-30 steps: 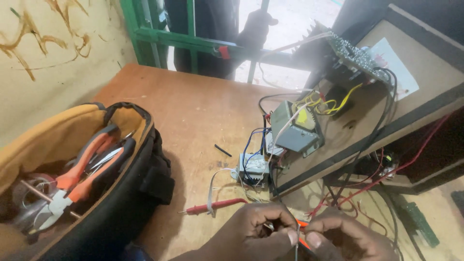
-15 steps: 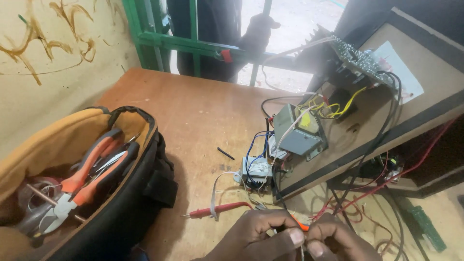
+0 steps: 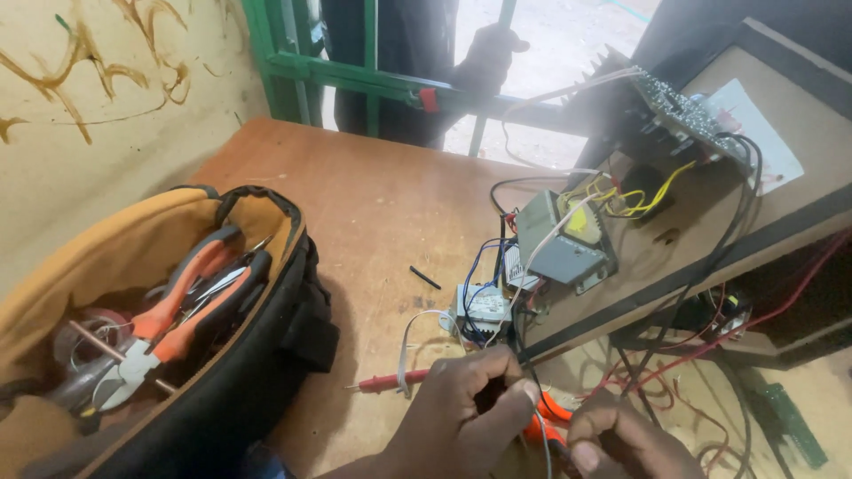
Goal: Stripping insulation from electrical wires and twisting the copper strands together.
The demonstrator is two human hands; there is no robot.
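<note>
My left hand [image 3: 457, 417] is at the bottom edge, fingers curled around a thin black wire [image 3: 517, 341] that runs down from the electronics. My right hand [image 3: 621, 441] is beside it, closed on an orange-handled tool [image 3: 548, 415] that shows between the two hands. A thin grey wire [image 3: 543, 448] hangs down between them. Just above the hands lie a small white module [image 3: 484, 306] and a grey transformer [image 3: 564, 241] with yellow and blue leads. A red probe [image 3: 386, 383] lies on the table left of my left hand.
An open tool bag [image 3: 240, 390] with orange-handled pliers [image 3: 182, 297] stands at the left on the wooden table [image 3: 373, 191]. A tilted wooden panel [image 3: 799, 191] carries a circuit board [image 3: 683, 111]. Behind a green gate [image 3: 355, 75], another person's hand [image 3: 493, 49] grips a bar.
My hands have drawn slightly apart and sit lower in view, so more of the orange tool shows between them. The view has shifted a little.
</note>
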